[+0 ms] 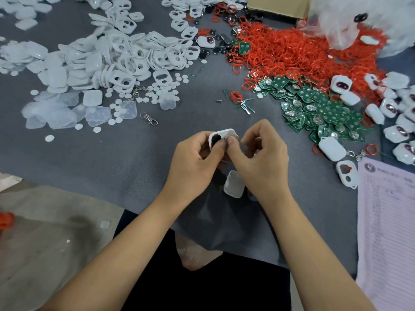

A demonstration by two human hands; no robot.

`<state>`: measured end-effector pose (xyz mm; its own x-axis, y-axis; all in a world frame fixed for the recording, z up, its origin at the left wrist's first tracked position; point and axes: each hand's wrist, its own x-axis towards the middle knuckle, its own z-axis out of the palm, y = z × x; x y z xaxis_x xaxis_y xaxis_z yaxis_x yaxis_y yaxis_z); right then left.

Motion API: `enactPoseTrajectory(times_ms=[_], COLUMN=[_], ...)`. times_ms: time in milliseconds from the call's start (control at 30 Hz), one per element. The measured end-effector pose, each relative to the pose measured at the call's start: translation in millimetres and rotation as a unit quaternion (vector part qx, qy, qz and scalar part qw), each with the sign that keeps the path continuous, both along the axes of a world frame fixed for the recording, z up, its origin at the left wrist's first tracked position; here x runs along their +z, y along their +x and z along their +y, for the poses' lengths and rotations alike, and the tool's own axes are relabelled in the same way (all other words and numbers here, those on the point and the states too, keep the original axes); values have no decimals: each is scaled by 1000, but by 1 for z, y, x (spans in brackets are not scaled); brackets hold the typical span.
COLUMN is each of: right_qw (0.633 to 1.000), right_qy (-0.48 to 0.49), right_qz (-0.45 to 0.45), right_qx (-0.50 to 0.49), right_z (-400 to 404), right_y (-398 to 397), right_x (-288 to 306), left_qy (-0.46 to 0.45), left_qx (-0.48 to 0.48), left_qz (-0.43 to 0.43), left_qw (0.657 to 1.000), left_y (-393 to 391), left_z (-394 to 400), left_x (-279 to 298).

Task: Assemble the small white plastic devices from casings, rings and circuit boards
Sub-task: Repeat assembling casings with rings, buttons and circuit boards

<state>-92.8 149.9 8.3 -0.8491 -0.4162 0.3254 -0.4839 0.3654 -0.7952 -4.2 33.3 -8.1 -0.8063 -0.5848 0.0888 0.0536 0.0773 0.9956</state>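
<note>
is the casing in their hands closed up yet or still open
Cannot tell for sure. The white casing is pinched between the left hand and right hand, showing a dark window; a separate casing half lies below on the table.

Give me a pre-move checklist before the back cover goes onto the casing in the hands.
1. White plastic casing gripped: ok, left hand holds it and right hand pinches at its edge.
2. Dark part seated in the casing's window: ok, it shows there.
3. Red ring fitted inside: cannot tell, fingers hide it.
4. Green circuit board inside: cannot tell, hidden.
5. Plain white back shell ready: ok, it lies on the grey mat beneath the right hand.
6. Spare green circuit boards and red rubber rings at hand: ok, piled ahead to the right.
</note>
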Motion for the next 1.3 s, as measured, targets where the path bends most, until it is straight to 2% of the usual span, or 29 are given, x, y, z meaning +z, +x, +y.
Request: enactPoseTrajectory(times_ms=[133, 267, 500, 767, 933, 1033, 1200, 1300], right_qw=[994, 982, 981, 989, 992, 996, 997, 995], right_qy=[-39, -47, -65, -37, -27, -39, -28, -6], right_qz=[-62, -138, -140, -105, -58, -22, 15, 24], right_qx=[85, 116, 117, 98, 109, 74, -69, -95], right_z=[0, 1, 3, 1, 9, 20, 50, 63], right_y=[-6, -12, -9, -4, -9, -17, -28, -23], right_x=[4, 4, 3, 2, 6, 8, -3, -12], left_qy=[-21, -31, -1, -74, -47, -18, 20, 26], left_qx=[-1, -5, -30, -9, -14, -27, -46, -59], left_qz=[11, 19, 35, 11, -5, -6, -1, -3], left_qw=[1000, 999, 999, 997, 999, 999, 999, 998], left_y=[0, 0, 1, 0, 2, 3, 1, 0], left_z=[-2, -2, -2, 0, -2, -2, -3, -5], left_x=[0, -2, 1, 3, 3, 2, 1, 1])
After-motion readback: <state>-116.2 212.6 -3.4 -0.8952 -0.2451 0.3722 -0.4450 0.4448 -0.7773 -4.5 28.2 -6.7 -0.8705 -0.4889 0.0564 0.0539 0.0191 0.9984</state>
